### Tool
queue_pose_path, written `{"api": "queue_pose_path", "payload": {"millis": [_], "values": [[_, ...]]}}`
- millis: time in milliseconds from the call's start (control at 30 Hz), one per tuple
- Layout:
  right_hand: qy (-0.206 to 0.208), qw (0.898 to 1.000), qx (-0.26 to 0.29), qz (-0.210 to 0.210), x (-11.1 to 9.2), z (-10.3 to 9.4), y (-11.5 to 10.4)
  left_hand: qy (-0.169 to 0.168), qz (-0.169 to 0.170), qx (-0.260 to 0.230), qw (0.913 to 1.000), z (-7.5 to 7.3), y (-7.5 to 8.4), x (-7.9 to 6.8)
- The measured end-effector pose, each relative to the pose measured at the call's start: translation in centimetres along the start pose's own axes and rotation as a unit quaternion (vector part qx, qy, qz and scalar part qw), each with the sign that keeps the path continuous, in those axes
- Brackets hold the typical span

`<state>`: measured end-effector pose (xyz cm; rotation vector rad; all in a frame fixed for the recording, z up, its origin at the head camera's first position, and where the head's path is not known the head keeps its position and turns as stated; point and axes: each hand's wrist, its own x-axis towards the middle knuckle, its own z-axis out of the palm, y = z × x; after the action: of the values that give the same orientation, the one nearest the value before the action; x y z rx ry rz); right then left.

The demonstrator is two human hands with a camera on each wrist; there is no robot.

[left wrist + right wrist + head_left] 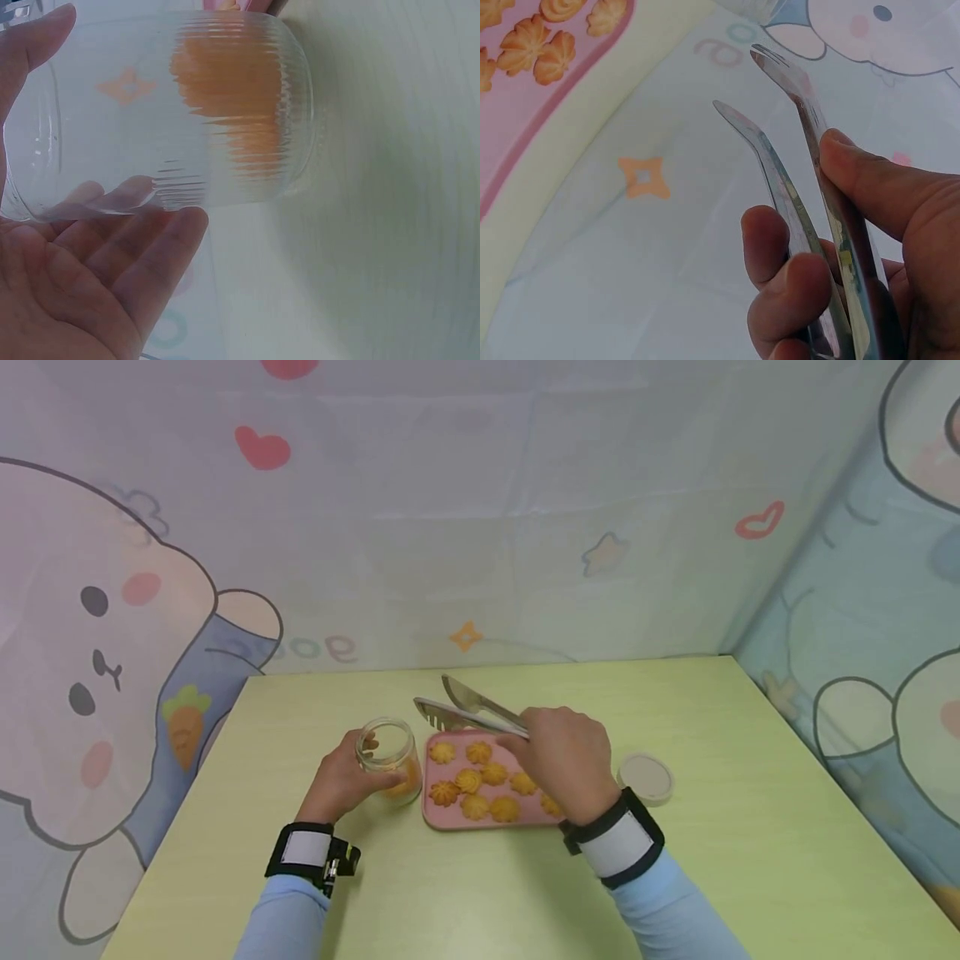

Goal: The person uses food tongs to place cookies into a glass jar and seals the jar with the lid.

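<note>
My left hand grips a clear glass jar, thumb on one side and fingers on the other. The jar stands open-topped at the left end of a pink tray. Orange-brown cookies show blurred through its ribbed wall near the bottom. In my right hand is a pair of metal tongs, held above the tray's far edge. Their tips are spread, with nothing between them, and point toward the jar. Several golden swirl cookies lie on the tray, some hidden beneath my right hand.
A round white lid lies on the pale yellow-green table, right of the tray. Behind the table hangs a printed cloth backdrop, which also runs along both sides.
</note>
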<state>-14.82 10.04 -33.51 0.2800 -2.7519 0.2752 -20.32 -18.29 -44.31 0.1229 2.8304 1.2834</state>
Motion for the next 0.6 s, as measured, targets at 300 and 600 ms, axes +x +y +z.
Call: {"api": "queue_pose_path", "payload": {"millis": [300,600], "values": [[-0.002,1.000,0.013,0.025,-1.2,0.3,1.8,0.002,-0.001,-0.005,1.0000,0.5,-0.2,0.3],[-0.014,0.998,0.028,0.060,-3.4,1.4,4.6,0.009,0.003,-0.007,0.9999,1.5,0.0,0.4]]}}
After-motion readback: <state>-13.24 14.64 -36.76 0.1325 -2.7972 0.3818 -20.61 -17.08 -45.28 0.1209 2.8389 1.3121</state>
